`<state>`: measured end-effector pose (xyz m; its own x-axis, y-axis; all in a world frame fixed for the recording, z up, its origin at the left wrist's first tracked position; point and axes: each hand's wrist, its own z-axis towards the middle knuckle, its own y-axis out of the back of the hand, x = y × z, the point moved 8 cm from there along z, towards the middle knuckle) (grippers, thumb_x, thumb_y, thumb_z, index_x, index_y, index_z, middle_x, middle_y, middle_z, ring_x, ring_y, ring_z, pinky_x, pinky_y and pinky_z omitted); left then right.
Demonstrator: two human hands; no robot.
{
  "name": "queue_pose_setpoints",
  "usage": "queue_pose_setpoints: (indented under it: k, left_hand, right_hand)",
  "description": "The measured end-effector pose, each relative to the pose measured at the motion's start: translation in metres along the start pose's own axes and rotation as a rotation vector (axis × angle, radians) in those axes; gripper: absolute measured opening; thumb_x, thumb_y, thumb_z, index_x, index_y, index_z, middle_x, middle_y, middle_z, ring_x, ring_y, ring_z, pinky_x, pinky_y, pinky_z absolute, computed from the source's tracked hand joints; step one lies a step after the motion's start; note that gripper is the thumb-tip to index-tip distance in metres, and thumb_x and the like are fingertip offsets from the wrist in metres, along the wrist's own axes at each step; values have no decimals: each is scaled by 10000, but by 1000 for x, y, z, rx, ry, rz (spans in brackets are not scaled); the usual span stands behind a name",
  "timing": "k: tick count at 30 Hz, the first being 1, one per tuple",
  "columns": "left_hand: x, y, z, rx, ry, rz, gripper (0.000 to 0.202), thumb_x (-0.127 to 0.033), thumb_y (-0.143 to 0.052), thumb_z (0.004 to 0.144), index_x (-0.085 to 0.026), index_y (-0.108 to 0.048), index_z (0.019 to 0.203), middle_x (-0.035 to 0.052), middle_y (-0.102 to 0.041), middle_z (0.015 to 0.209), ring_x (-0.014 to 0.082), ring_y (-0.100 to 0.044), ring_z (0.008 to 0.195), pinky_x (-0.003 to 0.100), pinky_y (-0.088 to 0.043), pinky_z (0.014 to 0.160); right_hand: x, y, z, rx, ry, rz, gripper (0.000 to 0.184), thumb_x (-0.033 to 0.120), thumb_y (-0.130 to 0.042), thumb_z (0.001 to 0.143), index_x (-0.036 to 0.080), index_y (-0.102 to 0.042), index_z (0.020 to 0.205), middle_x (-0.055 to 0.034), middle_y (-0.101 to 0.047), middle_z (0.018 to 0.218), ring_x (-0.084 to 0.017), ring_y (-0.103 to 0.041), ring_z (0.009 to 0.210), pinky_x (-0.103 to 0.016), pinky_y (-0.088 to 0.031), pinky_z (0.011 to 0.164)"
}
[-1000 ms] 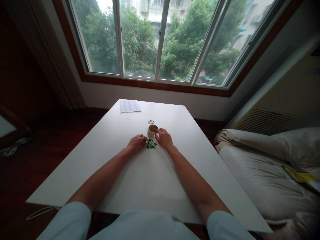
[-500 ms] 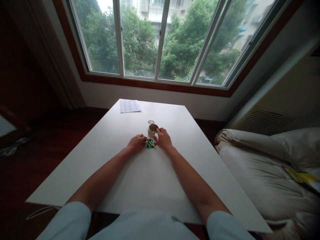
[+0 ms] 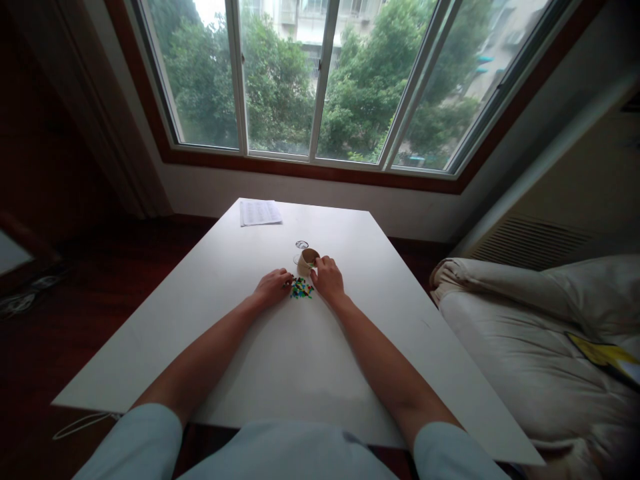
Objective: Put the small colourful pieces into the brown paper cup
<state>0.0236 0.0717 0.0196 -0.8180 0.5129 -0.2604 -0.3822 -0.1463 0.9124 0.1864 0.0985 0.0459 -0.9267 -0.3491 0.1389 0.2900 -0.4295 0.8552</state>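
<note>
A small pile of multicoloured pieces (image 3: 301, 289), too small to name for certain, lies mid-table. At its left edge my left hand (image 3: 273, 287) rests on the tabletop, fingers bent together among the outer pieces; what is between them I cannot make out. Just behind the pile is a light brown cup (image 3: 303, 268), tilted, its mouth turned up toward the right. My right hand (image 3: 329, 277) grips the cup at its right rim, with the fingertips at the opening. The inside of the cup is mostly shaded.
Behind the cup lies a dark thin loop (image 3: 301, 245), with a clear round thing (image 3: 297, 259) partly hidden by the cup. Printed papers (image 3: 261, 213) lie at the far left of the white table (image 3: 300, 360). A padded sofa (image 3: 520, 340) stands to the right, under a window wall.
The cup has shifted slightly to the right and tilts a little more, with my right hand's fingers moving along with it. My left hand stays almost still.
</note>
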Motion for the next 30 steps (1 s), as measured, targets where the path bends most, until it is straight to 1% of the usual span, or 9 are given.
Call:
queue_pose_setpoints:
  k: [5,10,14,18,22,25,30]
  left_hand:
    - [-1,0,0,-1,-2,-7,139,-229,-539,871,-228,-668,920,52,-643,970,177,-598,901,269,-458,777]
    - [-1,1,0,6,17,-11,147,-231,-545,867,-228,-678,930,58,-641,982,178,-595,906,271,-462,793]
    - [-1,1,0,16,25,-20,145,-234,-550,861,-228,-679,927,60,-642,983,180,-597,919,272,-464,802]
    - [0,0,0,10,28,-10,144,-239,-547,863,-230,-680,919,59,-644,974,181,-601,910,273,-469,790]
    - [0,0,0,-2,9,5,152,-237,-535,870,-230,-677,925,55,-644,971,179,-604,902,271,-469,781]
    - [-1,0,-1,-5,-2,8,152,-239,-528,876,-225,-672,921,56,-645,965,179,-603,899,271,-466,776]
    - [-2,2,-1,16,21,-1,143,-239,-544,867,-225,-676,921,58,-650,978,180,-601,908,275,-466,789]
  right_hand:
    - [-1,-2,-3,5,-8,-5,316,242,-570,902,160,-551,1206,-144,-550,1140,-270,-461,1082,-383,-413,937]
    - [1,-5,-5,17,39,35,480,245,-575,896,157,-476,1357,-157,-540,1275,-283,-452,1175,-394,-419,978]
    - [3,-8,-5,36,79,78,514,245,-570,900,152,-446,1390,-150,-534,1328,-272,-448,1226,-383,-426,995]
    - [3,-7,-4,26,82,91,480,241,-564,903,148,-464,1363,-148,-547,1315,-264,-465,1217,-377,-429,992]
    - [2,-5,-3,14,58,92,357,224,-557,905,157,-526,1254,-135,-587,1234,-251,-501,1151,-362,-430,968]
    - [0,-4,-2,6,36,76,293,220,-551,911,154,-546,1196,-133,-604,1172,-247,-515,1100,-354,-427,947]
    - [-2,-3,-2,8,7,43,253,164,-529,911,168,-566,1162,-117,-616,1107,-233,-533,1035,-328,-428,899]
